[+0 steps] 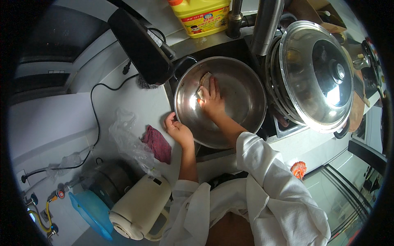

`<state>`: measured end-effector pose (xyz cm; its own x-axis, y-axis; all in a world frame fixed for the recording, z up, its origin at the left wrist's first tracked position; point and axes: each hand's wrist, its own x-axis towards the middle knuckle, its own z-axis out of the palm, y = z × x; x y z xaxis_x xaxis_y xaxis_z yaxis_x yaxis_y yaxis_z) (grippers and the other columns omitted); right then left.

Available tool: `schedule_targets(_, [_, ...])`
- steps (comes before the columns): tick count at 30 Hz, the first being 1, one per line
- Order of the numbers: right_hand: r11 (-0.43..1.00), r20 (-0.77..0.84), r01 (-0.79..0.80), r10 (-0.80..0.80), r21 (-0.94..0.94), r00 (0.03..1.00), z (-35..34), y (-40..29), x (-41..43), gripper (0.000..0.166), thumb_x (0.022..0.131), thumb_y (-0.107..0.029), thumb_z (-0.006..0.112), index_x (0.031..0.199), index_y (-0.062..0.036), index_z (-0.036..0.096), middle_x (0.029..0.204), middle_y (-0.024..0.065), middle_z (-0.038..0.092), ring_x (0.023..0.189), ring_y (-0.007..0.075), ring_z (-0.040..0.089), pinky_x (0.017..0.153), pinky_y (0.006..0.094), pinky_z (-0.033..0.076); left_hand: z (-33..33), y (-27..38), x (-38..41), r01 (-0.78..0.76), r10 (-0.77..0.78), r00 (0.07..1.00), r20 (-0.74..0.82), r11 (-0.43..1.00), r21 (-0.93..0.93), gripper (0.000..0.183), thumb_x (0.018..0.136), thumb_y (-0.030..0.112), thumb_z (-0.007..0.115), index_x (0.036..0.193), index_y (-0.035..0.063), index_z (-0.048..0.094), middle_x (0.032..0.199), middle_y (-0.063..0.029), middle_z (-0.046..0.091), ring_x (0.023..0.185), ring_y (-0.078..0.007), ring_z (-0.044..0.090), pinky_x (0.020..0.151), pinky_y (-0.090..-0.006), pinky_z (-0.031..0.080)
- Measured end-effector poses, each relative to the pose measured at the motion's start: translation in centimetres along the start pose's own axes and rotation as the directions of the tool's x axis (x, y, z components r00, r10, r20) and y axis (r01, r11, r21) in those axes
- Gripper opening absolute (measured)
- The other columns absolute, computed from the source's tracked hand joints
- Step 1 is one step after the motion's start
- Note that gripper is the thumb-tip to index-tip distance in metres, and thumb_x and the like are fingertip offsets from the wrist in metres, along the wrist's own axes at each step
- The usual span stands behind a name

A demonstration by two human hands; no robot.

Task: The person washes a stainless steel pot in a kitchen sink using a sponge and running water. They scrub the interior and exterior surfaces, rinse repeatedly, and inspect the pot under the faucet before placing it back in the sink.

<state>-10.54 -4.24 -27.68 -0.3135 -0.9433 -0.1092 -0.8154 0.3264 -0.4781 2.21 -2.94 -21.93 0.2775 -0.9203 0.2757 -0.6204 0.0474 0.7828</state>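
A wide stainless steel pan with black side handles lies before me, its inside facing up. My right hand reaches into it, fingers spread and pressed on a light-coloured scrubbing pad or cloth against the left inner wall. Part of the pad is hidden under the fingers. At the pan's lower left rim, my left hand holds the edge with curled fingers. A red checked cloth lies on the white counter just left of that hand, beside a clear plastic bag.
A large steel pot with a domed lid stands close on the right. Behind the pan are a yellow detergent jug and a metal column. A black device, a steel wool scourer, a cream kettle and a blue basin are leftward.
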Motion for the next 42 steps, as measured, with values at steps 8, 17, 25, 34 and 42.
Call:
schedule_targets(8, [0.975, 0.225, 0.2, -0.218, 0.1, 0.95, 0.2, 3.9, 1.9, 0.051, 0.079, -0.036, 0.057, 0.124, -0.0176, 0.041, 0.147, 0.0138, 0.005, 0.136, 0.0298, 0.006, 0.104, 0.051, 0.018, 0.0, -0.4, 0.0, 0.057, -0.058, 0.998, -0.005, 0.997, -0.054, 0.031, 0.069, -0.009, 0.036, 0.09, -0.0018, 0.058, 0.091, -0.015, 0.055, 0.085, -0.0295, 0.052, 0.079, -0.038, 0.041])
schedule_targets(17, [0.971, 0.21, 0.222, -0.2, -0.085, 0.957, -2.2, 3.5, 0.7, 0.057, 0.081, -0.02, 0.052, 0.135, -0.0265, 0.033, 0.147, 0.0094, 0.009, 0.135, 0.0291, 0.008, 0.107, 0.0451, 0.015, -0.2, -0.1, 0.0, 0.085, -0.084, 0.996, 0.022, 0.995, -0.053, 0.031, 0.071, -0.009, 0.035, 0.092, -0.002, 0.058, 0.091, -0.0146, 0.055, 0.086, -0.0278, 0.051, 0.079, -0.0361, 0.04])
schedule_targets(25, [0.806, 0.3, -0.181, 0.004, 0.564, 0.954, -4.8, -0.2, 2.0, 0.043, 0.087, -0.009, 0.044, 0.13, -0.0111, 0.042, 0.129, 0.0138, 0.046, 0.113, 0.0313, 0.049, 0.093, 0.0335, 0.04, -0.2, -1.3, 0.2, 0.125, -0.111, 0.991, 0.078, 0.971, -0.203, 0.03, 0.075, -0.01, 0.035, 0.094, -0.003, 0.057, 0.087, -0.0105, 0.058, 0.08, -0.0191, 0.054, 0.075, -0.0293, 0.043])
schedule_targets(34, [0.453, 0.398, -0.314, -0.102, 0.835, 0.912, -1.9, -5.9, -0.5, 0.033, 0.094, -0.016, 0.042, 0.119, 0.0059, 0.046, 0.102, 0.0101, 0.059, 0.091, 0.0129, 0.055, 0.082, 0.0259, 0.043, -2.9, -2.5, 1.7, 0.411, -0.276, 0.884, 0.378, 0.844, -0.344, 0.032, 0.083, 0.02, 0.042, 0.101, 0.0, 0.059, 0.095, -0.0061, 0.06, 0.089, -0.0153, 0.053, 0.079, -0.0262, 0.037])
schedule_targets(42, [0.862, 0.142, 0.108, -0.203, 0.496, 0.969, -6.1, -7.9, -5.8, 0.045, 0.082, -0.017, 0.05, 0.119, 0.0069, 0.045, 0.093, 0.0221, 0.06, 0.086, 0.0365, 0.057, 0.082, 0.0397, 0.044, -3.0, -1.2, 2.1, 0.456, -0.228, 0.835, 0.5, 0.796, -0.398, 0.049, 0.089, 0.034, 0.03, 0.115, 0.0007, 0.055, 0.106, -0.0083, 0.057, 0.095, -0.0163, 0.05, 0.083, -0.0279, 0.036])
